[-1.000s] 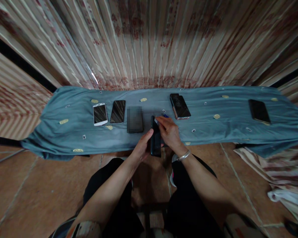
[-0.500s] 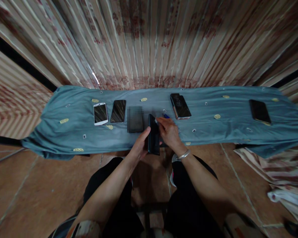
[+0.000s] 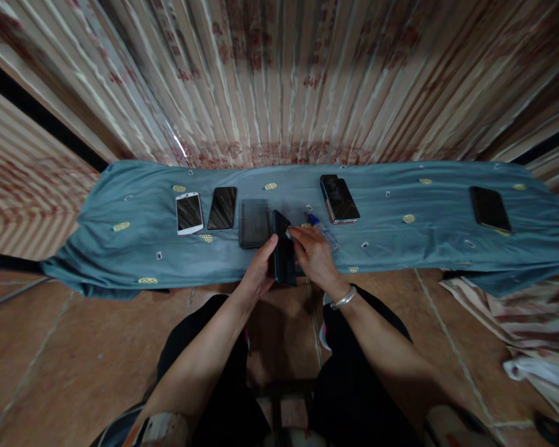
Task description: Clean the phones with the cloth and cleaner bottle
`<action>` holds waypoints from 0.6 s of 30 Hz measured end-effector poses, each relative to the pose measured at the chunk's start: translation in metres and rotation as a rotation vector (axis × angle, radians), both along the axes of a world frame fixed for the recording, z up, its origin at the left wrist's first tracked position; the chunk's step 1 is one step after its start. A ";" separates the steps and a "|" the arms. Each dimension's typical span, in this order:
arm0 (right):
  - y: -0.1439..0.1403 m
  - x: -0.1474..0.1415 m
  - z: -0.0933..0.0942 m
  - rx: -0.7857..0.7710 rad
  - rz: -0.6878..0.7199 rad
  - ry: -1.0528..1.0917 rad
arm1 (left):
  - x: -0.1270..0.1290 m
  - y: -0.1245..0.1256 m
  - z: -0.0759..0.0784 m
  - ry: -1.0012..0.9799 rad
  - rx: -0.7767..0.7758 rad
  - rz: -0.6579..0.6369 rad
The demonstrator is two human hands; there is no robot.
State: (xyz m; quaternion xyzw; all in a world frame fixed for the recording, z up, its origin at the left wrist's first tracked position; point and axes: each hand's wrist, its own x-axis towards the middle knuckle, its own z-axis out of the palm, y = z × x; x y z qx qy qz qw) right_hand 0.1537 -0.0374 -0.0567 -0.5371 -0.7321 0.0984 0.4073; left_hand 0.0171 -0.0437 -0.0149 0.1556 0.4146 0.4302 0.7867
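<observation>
Beyond both hands hangs a pleated, red-patterned curtain (image 3: pixel 270 74). Nearer, a wrinkled blue-green cloth (image 3: pixel 386 248) with yellow motifs drapes a long surface.

The left hand (image 3: pixel 259 268) is partly curled, its thumb along 1 long edge of a glossy dark smartphone (image 3: pixel 285 266), which sits tilted between the 2 hands, over the cloth's near edge. The right hand (image 3: pixel 315 253) is nearly closed, thumb and fingers pinched at the phone's far end. A firm hold on the rims, fingers bracing underneath, seems best; light, even fingertip pressure should avoid twisting a body that is probably slick.

Beyond the right hand lies a stack of phones (image 3: pixel 341 200), hard-cornered and shiny; well to its right, another black phone (image 3: pixel 490 209). Just left of the held phone rests a flat dark rectangle (image 3: pixel 258 233), partly pixelated; farther left, a black glass phone (image 3: pixel 222 208) and a white-framed phone (image 3: pixel 189 213), round-cornered.

Smaller still: a blue-tipped clear plastic item (image 3: pixel 313 219) near the right fingers, a smooth silver bracelet (image 3: pixel 345 298) on that wrist, and the pinched pale scrap (image 3: pixel 289 233), its material unclear.
</observation>
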 end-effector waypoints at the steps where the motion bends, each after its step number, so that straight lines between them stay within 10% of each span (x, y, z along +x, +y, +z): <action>1: -0.001 0.000 0.001 0.001 0.005 0.002 | 0.001 0.000 0.001 0.011 0.001 0.004; 18: -0.003 0.003 0.010 0.045 -0.015 0.150 | 0.013 -0.009 -0.024 0.099 0.127 -0.060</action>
